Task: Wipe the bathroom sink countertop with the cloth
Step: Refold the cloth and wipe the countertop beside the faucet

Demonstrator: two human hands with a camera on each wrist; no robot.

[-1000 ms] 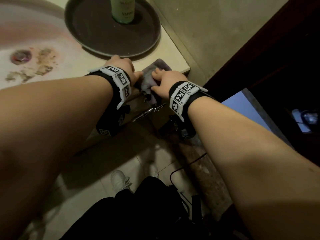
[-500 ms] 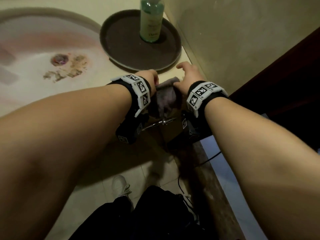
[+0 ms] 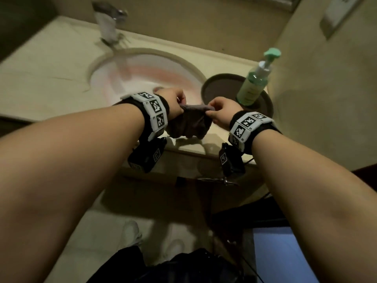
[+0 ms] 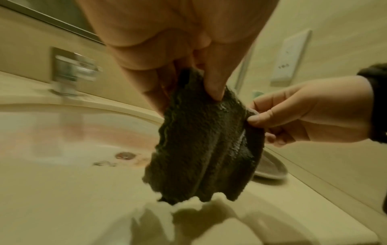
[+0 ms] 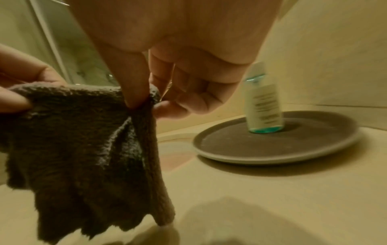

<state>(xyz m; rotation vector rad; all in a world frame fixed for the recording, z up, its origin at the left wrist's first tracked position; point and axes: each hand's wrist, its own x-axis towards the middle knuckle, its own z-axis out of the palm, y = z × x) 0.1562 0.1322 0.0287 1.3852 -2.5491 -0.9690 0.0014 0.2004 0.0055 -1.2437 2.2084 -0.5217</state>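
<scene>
A dark grey terry cloth (image 3: 189, 123) (image 4: 205, 140) (image 5: 83, 149) hangs stretched between my two hands, just above the cream countertop (image 3: 51, 78) (image 5: 272, 199) near its front edge. My left hand (image 3: 175, 103) (image 4: 188, 89) pinches the cloth's upper left corner between thumb and fingers. My right hand (image 3: 218, 111) (image 5: 146, 102) pinches the upper right corner the same way. The cloth's lower edge dangles free over the counter, close to the sink basin (image 3: 142, 74) (image 4: 62, 132).
A round dark tray (image 3: 220, 90) (image 5: 230, 145) sits on the counter at the right, with a green pump bottle (image 3: 255, 82) (image 5: 263, 106) standing on it. A chrome faucet (image 3: 108, 23) rises behind the basin. A wall stands close on the right.
Both hands have lifted the cloth off the counter's right front corner and spread it between them in the air. The view has swung up toward the basin and faucet.
</scene>
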